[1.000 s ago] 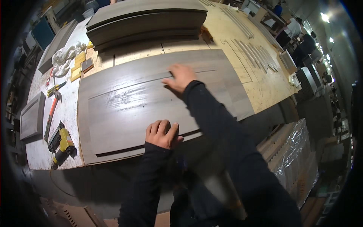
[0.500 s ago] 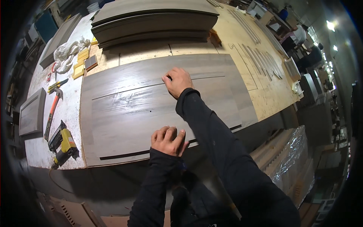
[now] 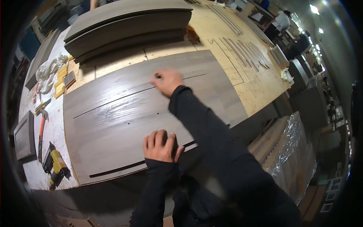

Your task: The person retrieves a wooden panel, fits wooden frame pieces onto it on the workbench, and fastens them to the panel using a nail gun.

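A wide grey-brown wood panel lies flat on the bench, with a long thin groove across it and a dark slot along its near edge. My right hand is over the groove, smeared by motion. Its fingers are curled in a pinch around something small and brownish that I cannot make out. My left hand rests on the panel near the front edge, fingers apart and slightly bent, holding nothing. Two small dark dots, a left one and a right one, show on the panel between the hands.
Behind the panel stands a stack of similar boards. To the left lie a nail gun, a hammer, a small framed door, yellow blocks and a white rag. Thin strips lie right; wrapped boards stand below. People work far off.
The whole view has shifted and tilted, so the bench things appear further left. My right hand stays near the groove, now blurred. A second dark dot shows on the panel. My left hand stays resting.
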The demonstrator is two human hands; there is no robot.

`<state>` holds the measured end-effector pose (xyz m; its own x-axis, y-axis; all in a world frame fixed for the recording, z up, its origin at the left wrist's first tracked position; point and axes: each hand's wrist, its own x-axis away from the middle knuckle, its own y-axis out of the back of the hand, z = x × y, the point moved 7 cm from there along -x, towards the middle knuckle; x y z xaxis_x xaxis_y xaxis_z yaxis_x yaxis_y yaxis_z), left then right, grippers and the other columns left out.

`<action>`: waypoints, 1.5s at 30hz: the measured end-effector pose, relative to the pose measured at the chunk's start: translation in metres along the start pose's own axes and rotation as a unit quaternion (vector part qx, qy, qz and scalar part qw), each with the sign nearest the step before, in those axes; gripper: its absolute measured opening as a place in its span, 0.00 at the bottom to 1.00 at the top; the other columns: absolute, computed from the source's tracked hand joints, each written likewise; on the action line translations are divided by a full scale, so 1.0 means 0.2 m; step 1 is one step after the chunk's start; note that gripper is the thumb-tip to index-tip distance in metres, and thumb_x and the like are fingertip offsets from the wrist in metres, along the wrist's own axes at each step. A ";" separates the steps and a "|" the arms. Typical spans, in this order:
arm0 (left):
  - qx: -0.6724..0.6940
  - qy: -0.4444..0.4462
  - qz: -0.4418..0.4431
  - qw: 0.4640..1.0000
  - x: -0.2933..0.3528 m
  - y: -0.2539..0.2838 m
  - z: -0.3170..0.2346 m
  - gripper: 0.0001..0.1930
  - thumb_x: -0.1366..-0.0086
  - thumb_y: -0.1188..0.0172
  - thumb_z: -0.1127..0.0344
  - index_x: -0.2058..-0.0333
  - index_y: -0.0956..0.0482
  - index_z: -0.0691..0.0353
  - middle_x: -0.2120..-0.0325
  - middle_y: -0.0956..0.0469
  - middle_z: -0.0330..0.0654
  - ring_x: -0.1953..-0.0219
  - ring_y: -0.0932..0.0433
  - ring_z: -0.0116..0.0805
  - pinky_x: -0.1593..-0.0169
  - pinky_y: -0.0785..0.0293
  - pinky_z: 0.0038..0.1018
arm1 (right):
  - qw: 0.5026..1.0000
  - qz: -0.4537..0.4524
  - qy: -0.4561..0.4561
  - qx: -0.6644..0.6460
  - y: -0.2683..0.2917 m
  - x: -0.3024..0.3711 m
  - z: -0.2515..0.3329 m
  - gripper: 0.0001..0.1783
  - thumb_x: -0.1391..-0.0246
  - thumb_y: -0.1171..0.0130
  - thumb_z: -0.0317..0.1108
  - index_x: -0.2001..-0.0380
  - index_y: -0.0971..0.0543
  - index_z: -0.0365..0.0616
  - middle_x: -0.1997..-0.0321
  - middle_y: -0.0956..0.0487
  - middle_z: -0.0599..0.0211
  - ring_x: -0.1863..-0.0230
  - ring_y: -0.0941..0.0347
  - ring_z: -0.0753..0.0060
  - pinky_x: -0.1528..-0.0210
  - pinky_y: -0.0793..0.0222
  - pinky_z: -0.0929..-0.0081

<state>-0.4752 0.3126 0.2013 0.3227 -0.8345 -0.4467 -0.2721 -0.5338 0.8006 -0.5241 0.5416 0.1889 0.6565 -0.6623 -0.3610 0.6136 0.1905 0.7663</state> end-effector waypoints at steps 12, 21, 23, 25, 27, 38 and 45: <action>-0.275 0.260 -0.041 0.925 0.59 0.73 1.55 0.25 0.48 0.36 0.60 0.53 0.27 0.66 0.55 0.29 0.54 0.54 0.29 0.49 0.51 0.32 0.36 | 0.959 0.087 -0.260 -0.068 0.69 0.64 -0.63 0.19 0.53 0.35 0.39 0.63 0.21 0.33 0.70 0.19 0.64 0.68 0.26 0.79 0.63 0.31 0.81; 0.200 0.419 -0.124 0.877 0.84 0.61 2.15 0.18 0.42 0.37 0.63 0.58 0.24 0.71 0.68 0.22 0.41 0.66 0.26 0.27 0.60 0.30 0.21 | 0.946 0.142 -0.291 0.021 0.74 0.77 -0.62 0.15 0.56 0.37 0.45 0.72 0.17 0.45 0.71 0.19 0.60 0.68 0.23 0.63 0.61 0.29 0.72; 0.178 0.419 -0.112 0.883 0.87 0.61 2.17 0.19 0.42 0.37 0.61 0.58 0.23 0.71 0.67 0.21 0.42 0.65 0.26 0.27 0.59 0.31 0.21 | 0.943 0.141 -0.302 0.019 0.75 0.75 -0.58 0.15 0.56 0.36 0.44 0.71 0.17 0.45 0.71 0.19 0.59 0.68 0.23 0.63 0.61 0.29 0.72; 0.165 0.403 -0.120 0.892 0.81 0.60 2.13 0.18 0.42 0.37 0.60 0.59 0.23 0.70 0.68 0.21 0.41 0.67 0.26 0.26 0.60 0.31 0.21 | 0.941 0.134 -0.311 0.021 0.76 0.78 -0.59 0.15 0.56 0.36 0.44 0.70 0.17 0.45 0.71 0.19 0.59 0.67 0.23 0.63 0.61 0.30 0.72; 0.175 0.405 -0.094 0.892 0.78 0.60 2.07 0.17 0.42 0.37 0.62 0.59 0.23 0.70 0.70 0.22 0.40 0.68 0.26 0.25 0.61 0.31 0.20 | 0.959 0.094 -0.264 -0.048 0.75 0.81 -0.62 0.15 0.56 0.37 0.43 0.69 0.18 0.43 0.71 0.19 0.59 0.67 0.22 0.62 0.61 0.30 0.73; -0.053 0.169 0.065 0.982 0.91 0.85 1.58 0.12 0.54 0.34 0.68 0.69 0.23 0.62 0.79 0.30 0.42 0.77 0.30 0.36 0.71 0.32 0.27 | 0.959 0.178 -0.125 0.179 0.80 0.95 -0.40 0.12 0.58 0.35 0.39 0.71 0.19 0.44 0.72 0.21 0.59 0.68 0.24 0.58 0.65 0.30 0.68; -0.078 0.139 -0.003 0.987 0.81 0.71 1.36 0.11 0.54 0.31 0.62 0.77 0.21 0.61 0.81 0.26 0.44 0.78 0.26 0.41 0.74 0.31 0.30 | 0.968 0.149 -0.081 0.182 0.89 1.02 -0.55 0.08 0.58 0.36 0.36 0.76 0.21 0.44 0.75 0.23 0.59 0.71 0.27 0.54 0.68 0.32 0.64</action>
<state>-0.7086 0.0640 0.1331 0.5657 -0.7499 -0.3429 -0.1325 -0.4931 0.8598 -0.2332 0.5205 0.1938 0.6845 -0.7285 -0.0291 0.1922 0.1418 0.9711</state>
